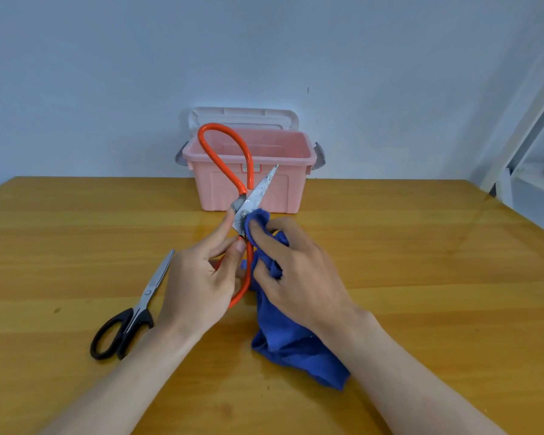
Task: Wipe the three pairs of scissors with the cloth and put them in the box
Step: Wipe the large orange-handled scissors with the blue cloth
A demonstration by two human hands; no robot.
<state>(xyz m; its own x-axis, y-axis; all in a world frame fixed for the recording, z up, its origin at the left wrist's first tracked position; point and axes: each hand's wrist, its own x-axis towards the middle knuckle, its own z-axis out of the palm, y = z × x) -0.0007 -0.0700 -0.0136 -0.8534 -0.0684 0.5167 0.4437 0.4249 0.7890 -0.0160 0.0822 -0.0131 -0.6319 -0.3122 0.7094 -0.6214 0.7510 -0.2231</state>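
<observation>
My left hand grips the orange-handled scissors near the pivot, holding them above the table with the blades spread and one blade pointing up toward the box. My right hand holds the blue cloth bunched in its fingers and presses a fold of it against the blade by the pivot. The rest of the cloth hangs down onto the table. Black-handled scissors lie shut on the table to the left of my left wrist. The pink plastic box stands open at the back of the table. A third pair is not in sight.
The wooden table reaches to a pale wall behind the box. The box's white lid leans up behind it, and grey latches stick out at both ends. A white frame stands at the far right.
</observation>
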